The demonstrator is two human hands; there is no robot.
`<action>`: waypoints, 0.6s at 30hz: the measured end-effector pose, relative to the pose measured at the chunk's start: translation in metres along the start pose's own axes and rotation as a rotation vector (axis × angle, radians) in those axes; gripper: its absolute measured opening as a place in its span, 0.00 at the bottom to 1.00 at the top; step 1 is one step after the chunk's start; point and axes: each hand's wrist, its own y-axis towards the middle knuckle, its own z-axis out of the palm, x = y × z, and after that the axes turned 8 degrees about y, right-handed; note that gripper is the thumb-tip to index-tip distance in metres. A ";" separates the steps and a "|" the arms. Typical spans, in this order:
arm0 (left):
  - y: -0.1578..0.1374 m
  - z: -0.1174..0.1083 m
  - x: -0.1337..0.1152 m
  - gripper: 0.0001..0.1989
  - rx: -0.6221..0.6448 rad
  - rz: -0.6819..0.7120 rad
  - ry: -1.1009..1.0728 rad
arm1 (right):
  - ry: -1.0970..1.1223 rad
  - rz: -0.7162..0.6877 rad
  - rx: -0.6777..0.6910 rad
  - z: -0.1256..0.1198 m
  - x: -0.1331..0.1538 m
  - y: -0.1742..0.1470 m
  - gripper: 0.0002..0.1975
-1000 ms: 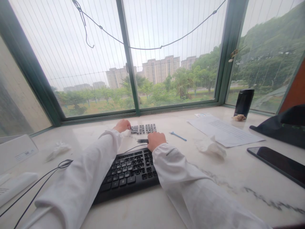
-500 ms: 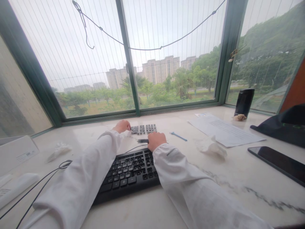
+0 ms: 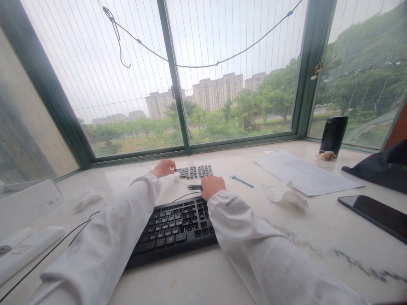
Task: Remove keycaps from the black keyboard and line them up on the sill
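Observation:
At the left end of several rows of loose dark keycaps (image 3: 197,171), my left hand (image 3: 163,168) is closed in a pinch on a small dark keycap. My right hand (image 3: 213,187) is wrapped round a short black brush-like tool (image 3: 194,187), whose end points left; its exact kind is too small to tell. Below both hands lies a black keyboard (image 3: 173,228), partly hidden by my sleeves. Its left and lower keys are in place, while bare sockets show in the middle and on the right.
A blue stick-like tool (image 3: 242,181) and crumpled tissue (image 3: 288,195) lie right of my hands. Beyond are a printed sheet (image 3: 305,173), a phone (image 3: 375,215) and a black can-shaped object (image 3: 333,134). A white box (image 3: 28,205), another tissue (image 3: 89,199) and a cable (image 3: 47,250) are at left.
The whole view has shifted slightly, so things sit a little further right. Both hands stay in nearly the same places over the keycaps and keyboard, still closed.

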 end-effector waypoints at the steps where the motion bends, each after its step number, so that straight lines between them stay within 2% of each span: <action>1: -0.002 -0.001 0.001 0.11 -0.004 -0.001 -0.003 | -0.004 -0.013 -0.020 0.001 0.000 0.000 0.11; 6: -0.002 0.001 0.004 0.11 0.009 -0.080 -0.036 | -0.010 -0.025 -0.064 0.004 -0.001 0.002 0.12; 12: 0.005 0.015 0.000 0.10 0.085 -0.150 -0.075 | -0.021 -0.025 -0.056 0.003 -0.002 0.002 0.11; 18: 0.012 0.025 -0.004 0.10 0.090 -0.198 -0.091 | -0.027 -0.026 -0.066 0.005 -0.002 0.003 0.10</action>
